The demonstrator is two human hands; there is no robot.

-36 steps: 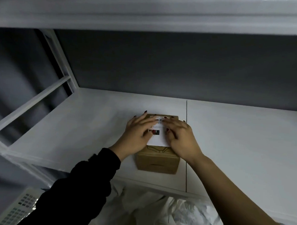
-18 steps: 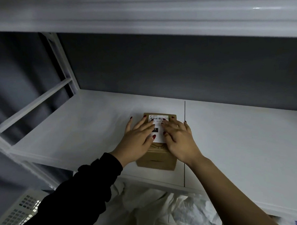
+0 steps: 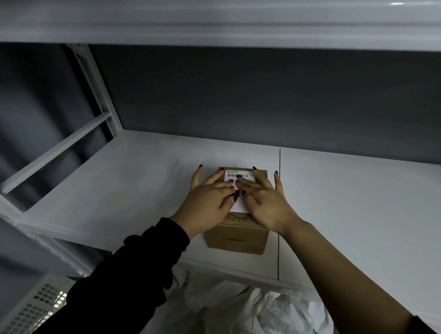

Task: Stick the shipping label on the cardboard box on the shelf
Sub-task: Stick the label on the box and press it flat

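Observation:
A small brown cardboard box (image 3: 236, 237) stands near the front edge of the white shelf (image 3: 117, 187). A white shipping label (image 3: 239, 174) with a barcode lies flat on the box's top. My left hand (image 3: 208, 199) and my right hand (image 3: 263, 201) rest palm-down on the label, fingers spread, their fingertips meeting over its middle. The hands hide the label's lower half and most of the box top. Neither hand grips anything.
A dark grey wall (image 3: 268, 98) closes the back of the shelf, and an upper shelf board (image 3: 221, 18) hangs overhead. A white upright with a diagonal brace (image 3: 63, 147) stands at left. White crumpled plastic (image 3: 233, 311) and a perforated white basket (image 3: 33, 310) lie below the shelf.
Both hands have slid back along the label toward me, uncovering its barcode end. The fingers have spread wider. The box has stayed in place.

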